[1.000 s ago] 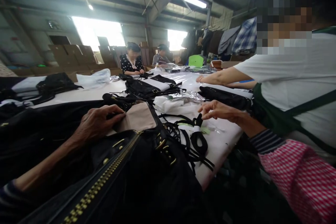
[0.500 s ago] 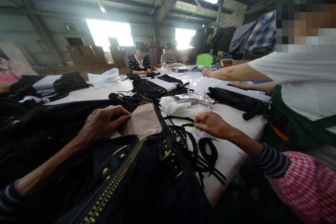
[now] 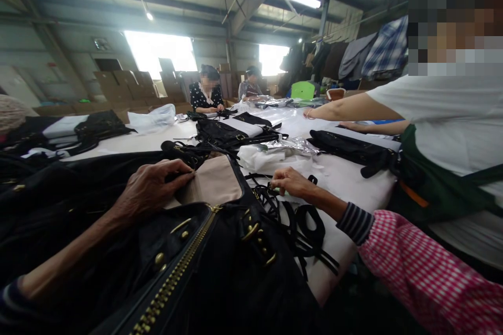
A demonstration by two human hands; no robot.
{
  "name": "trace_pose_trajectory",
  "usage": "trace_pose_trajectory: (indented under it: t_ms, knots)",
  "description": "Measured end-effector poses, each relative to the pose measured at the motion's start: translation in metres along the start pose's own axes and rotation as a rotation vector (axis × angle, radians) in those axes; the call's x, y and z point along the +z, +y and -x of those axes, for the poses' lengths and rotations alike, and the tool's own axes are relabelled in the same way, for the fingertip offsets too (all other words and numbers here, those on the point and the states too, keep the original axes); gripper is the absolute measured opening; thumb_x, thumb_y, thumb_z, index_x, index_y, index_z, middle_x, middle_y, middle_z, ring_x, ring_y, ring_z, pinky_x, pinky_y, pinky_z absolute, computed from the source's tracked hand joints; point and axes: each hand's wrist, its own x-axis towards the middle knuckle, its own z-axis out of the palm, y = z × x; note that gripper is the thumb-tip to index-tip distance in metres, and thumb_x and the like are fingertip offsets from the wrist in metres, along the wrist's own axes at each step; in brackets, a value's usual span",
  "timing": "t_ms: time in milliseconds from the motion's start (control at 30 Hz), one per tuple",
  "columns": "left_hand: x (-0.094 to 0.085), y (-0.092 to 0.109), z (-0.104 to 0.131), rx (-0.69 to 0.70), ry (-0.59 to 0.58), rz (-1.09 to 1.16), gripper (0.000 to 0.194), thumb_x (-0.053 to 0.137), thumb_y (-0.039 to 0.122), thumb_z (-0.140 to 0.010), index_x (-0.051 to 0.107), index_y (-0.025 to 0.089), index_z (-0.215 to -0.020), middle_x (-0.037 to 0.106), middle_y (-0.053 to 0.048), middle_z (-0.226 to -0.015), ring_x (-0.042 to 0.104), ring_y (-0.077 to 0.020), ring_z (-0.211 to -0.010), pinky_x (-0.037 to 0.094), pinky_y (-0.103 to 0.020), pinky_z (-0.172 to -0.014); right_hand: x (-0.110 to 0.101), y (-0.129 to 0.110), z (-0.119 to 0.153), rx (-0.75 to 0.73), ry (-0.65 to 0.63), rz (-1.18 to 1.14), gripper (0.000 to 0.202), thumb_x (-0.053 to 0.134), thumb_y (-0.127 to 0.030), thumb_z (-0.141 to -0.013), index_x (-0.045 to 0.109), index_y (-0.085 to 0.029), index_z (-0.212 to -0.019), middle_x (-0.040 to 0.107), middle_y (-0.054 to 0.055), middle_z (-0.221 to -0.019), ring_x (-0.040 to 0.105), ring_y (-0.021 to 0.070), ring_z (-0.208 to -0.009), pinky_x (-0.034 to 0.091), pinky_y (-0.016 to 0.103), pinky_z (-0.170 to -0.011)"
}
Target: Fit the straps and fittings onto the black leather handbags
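One long pale table [image 3: 359, 188] runs from near to far across my feed. On its near side I have a big black bag [image 3: 228, 251], lying with its mouth open and spreading from the centre to the left. Far right, a co-worker [image 3: 444, 120] in a white top leans in with both arms stretched over the table. Three more black bags lie beyond mine: one at far left [image 3: 98, 128], one in the middle [image 3: 220, 132], one on the right [image 3: 346, 149], just before the co-worker. Crumpled clear plastic [image 3: 271, 158] sits between these and a tangle of thin black straps [image 3: 291, 225] just right of my bag.

Inside the open mouth I see a patch of beige lining [image 3: 218, 180]. The left hand [image 3: 155, 188] rests there, thumb and forefinger drawn narrow, pinching the lining's left edge. The right hand [image 3: 293, 183] hangs over the straps with fingers curled; from here I cannot tell whether they grip anything. A brass zipper [image 3: 173, 275] slants down the near side, left of a small brass buckle [image 3: 253, 233].
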Motion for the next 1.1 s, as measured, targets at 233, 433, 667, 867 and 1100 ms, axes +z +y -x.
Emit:
trace_pose_trajectory:
  t_ms: [233,433,667,867,1100]
  knots:
    - [0.0,0.002,0.001,-0.011,0.008,0.012,0.035,0.056,0.051,-0.091,0.073,0.025,-0.105,0.075,0.002,-0.103,0.063,-0.0206,-0.094,0.04,-0.026,-0.08,-0.011,0.006,0.01,0.031,0.118,-0.017,0.015,0.059,-0.028,-0.079,0.068,-0.016,-0.076,0.062,0.001,-0.057,0.048,0.0114,-0.048,0.032,0.023,-0.047]
    - [0.0,0.0,0.0,0.002,0.005,0.008,0.035,0.056,0.051,-0.091,0.073,0.024,-0.106,0.075,0.002,-0.103,0.063,-0.0208,-0.092,0.041,-0.026,-0.079,-0.037,-0.018,0.043,-0.048,0.104,0.669,0.016,0.058,-0.023,-0.078,0.067,-0.02,-0.066,0.067,0.003,-0.068,0.058,0.0167,-0.067,0.03,0.028,-0.059]
    - [-0.001,0.001,0.0,0.008,0.009,0.003,0.033,0.055,0.051,-0.091,0.074,0.027,-0.103,0.075,0.003,-0.1,0.065,-0.0212,-0.092,0.042,-0.028,-0.078,-0.036,-0.026,0.055,-0.046,-0.026,0.877,0.016,0.055,-0.02,-0.074,0.069,-0.022,-0.066,0.071,0.006,-0.075,0.061,0.0198,-0.07,0.026,0.029,-0.056]
    - [0.001,-0.002,-0.001,0.008,0.033,0.006,0.035,0.056,0.055,-0.088,0.074,0.029,-0.1,0.075,0.001,-0.1,0.066,-0.0223,-0.091,0.044,-0.03,-0.078,-0.029,-0.027,0.046,-0.043,-0.045,0.888,0.016,0.055,-0.018,-0.072,0.071,-0.021,-0.069,0.074,0.008,-0.08,0.065,0.0223,-0.074,0.029,0.029,-0.057]
    - [0.001,0.001,-0.002,-0.014,0.026,-0.009,0.035,0.054,0.056,-0.087,0.074,0.03,-0.1,0.075,0.0,-0.1,0.066,-0.0236,-0.092,0.045,-0.031,-0.077,-0.015,-0.031,0.027,-0.091,-0.071,0.915,0.025,0.052,-0.015,-0.08,0.074,-0.02,-0.092,0.075,0.011,-0.096,0.069,0.0256,-0.089,0.039,0.029,-0.065]
